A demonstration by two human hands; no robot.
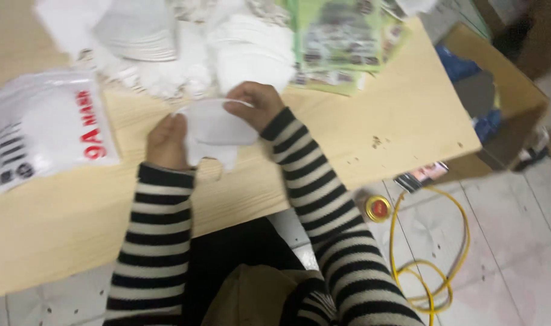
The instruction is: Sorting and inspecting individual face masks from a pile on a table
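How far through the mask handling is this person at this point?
Looks done: one filled clear bag lies on the wooden table. In hand: the left hand and right hand together hold one white mask, not yet bagged. Left: heaps of loose white masks remain at the table's far edge.

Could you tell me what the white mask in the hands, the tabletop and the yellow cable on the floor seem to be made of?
White mask: soft, matte, probably non-woven fabric; it bends and folds between the left hand and right hand.
Tabletop: pale wood or wood-look board, matte, with faint grain lines.
Yellow cable: smooth, probably plastic-sheathed; it lies in loose loops.
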